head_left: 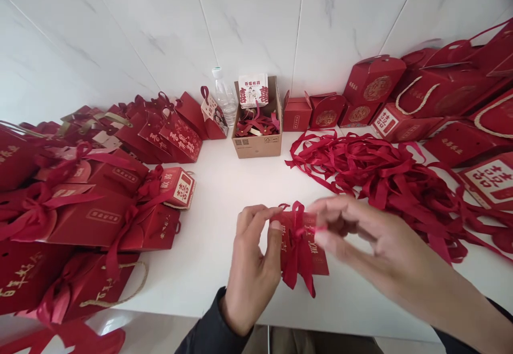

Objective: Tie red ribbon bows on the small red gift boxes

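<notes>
Here your left hand (pixel 250 268) pinches the small red box (pixel 310 250) steady above the table (pixel 224 194), so your right hand (pixel 360 242) can pinch its ribbon (pixel 297 220).

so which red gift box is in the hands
The small red gift box at the front centre of the table: the left hand grips it, the right hand is at its ribbon bow. All others lie apart.

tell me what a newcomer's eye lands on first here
At the centre, the left hand grips a small red paper box while the blurred right hand is at its ribbon bow. A tangled heap of loose red ribbons sprawls right of them; bow-tied red gift boxes crowd the left.
</notes>
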Motion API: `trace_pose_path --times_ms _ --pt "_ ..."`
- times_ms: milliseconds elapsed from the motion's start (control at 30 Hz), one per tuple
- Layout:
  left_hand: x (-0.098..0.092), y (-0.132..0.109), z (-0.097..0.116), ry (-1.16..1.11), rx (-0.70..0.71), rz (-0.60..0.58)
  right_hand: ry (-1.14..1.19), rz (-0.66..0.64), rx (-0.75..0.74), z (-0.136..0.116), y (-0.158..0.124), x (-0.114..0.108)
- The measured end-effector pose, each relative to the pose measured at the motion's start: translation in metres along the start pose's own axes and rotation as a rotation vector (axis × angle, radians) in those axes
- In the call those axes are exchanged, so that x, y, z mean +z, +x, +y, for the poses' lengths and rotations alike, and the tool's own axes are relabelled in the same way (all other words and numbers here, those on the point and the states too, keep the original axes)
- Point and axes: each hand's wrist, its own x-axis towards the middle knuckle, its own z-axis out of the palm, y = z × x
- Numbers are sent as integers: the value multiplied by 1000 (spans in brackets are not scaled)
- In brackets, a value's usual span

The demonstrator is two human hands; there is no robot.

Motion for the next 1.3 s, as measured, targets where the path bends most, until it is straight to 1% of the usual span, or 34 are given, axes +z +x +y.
trace_pose_path --times_ms 67,100,133,200,233,300,367,400,433,500,567,667,733,867,967,1033,1100,1233,1300 --pt "5 9 -3 -25 -13 -45 23 -246 -23 -8 -10 -3" --pt "7 12 -5 -37 -13 -68 25 -298 -16 -10 -13 -4" --pt "8 15 -6 -51 -9 -93 12 -293 -3 -10 -17 -4" --pt "9 20 -7 -94 -7 -135 -43 -179 23 -7 -21 -1" --pt "9 21 -8 -126 -21 -145 -86 -125 13 -4 -23 3" --pt "9 23 -8 -201 -79 -150 -197 -108 -95 3 -26 16" --pt "10 25 -7 -261 -141 -152 -365 -113 -299 9 -29 33" --pt "11 25 -6 -280 -163 -155 -446 -102 -378 12 -30 41" --pt "11 25 -6 -293 -179 -158 -507 -93 -427 13 -30 46" --pt "12 24 -5 -318 -202 -161 -567 -74 -452 14 -30 52" --pt "12 23 -5 -353 -224 -156 -549 -59 -440 14 -31 50" --pt "12 20 -6 -401 -276 -126 -472 -12 -396 15 -33 37" --pt "12 17 -7 -418 -309 -93 -466 13 -365 20 -34 28" --pt "8 3 -10 -473 -392 -48 -524 27 -349 33 -35 13" --pt "5 -9 -9 -504 -481 -56 -514 46 -318 36 -33 6" --pt "3 -14 -6 -510 -501 -65 -474 66 -278 34 -32 5" --pt "2 -15 -4 -509 -481 -77 -428 91 -221 32 -32 8" --pt "2 -12 -1 -516 -456 -112 -380 202 -97 34 -33 16" --pt "2 -11 -1 -529 -467 -104 -368 237 -55 36 -34 18"
